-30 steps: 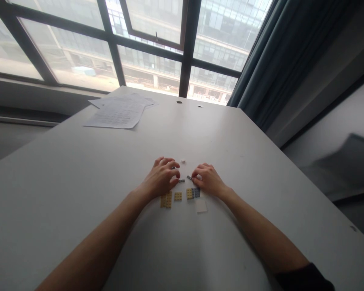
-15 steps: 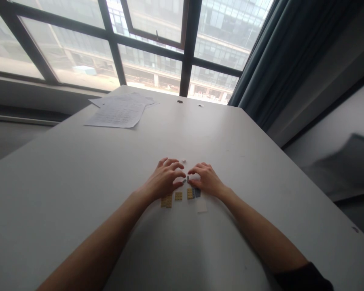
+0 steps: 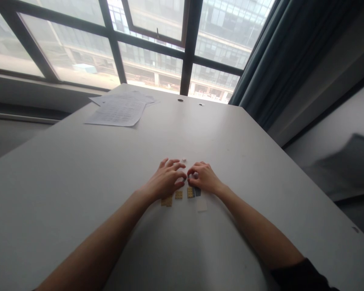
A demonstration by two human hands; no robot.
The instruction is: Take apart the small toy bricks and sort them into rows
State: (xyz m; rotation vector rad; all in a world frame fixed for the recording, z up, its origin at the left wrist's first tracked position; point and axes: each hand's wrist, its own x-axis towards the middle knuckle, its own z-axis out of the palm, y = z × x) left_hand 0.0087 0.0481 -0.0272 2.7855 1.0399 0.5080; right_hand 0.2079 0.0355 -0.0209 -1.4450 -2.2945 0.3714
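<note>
Smooth white tabletop (image 3: 79,173): at frame centre, your left hand (image 3: 167,180) and right hand (image 3: 205,178) each pinch a tiny grey plastic piece (image 3: 188,177).

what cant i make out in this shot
Head view:
What the left hand may hold: hidden by its fingers.
Small gray piece at the right hand: too tiny to tell shape.
Leftmost tan plates: partly hidden by the left hand.
Writing on papers: too blurred to read.
Dark sleeve: cut off by bottom edge.

Looks like office rm: wht desk (image 3: 79,182), papers (image 3: 117,113), lg windows (image 3: 151,64).
</note>
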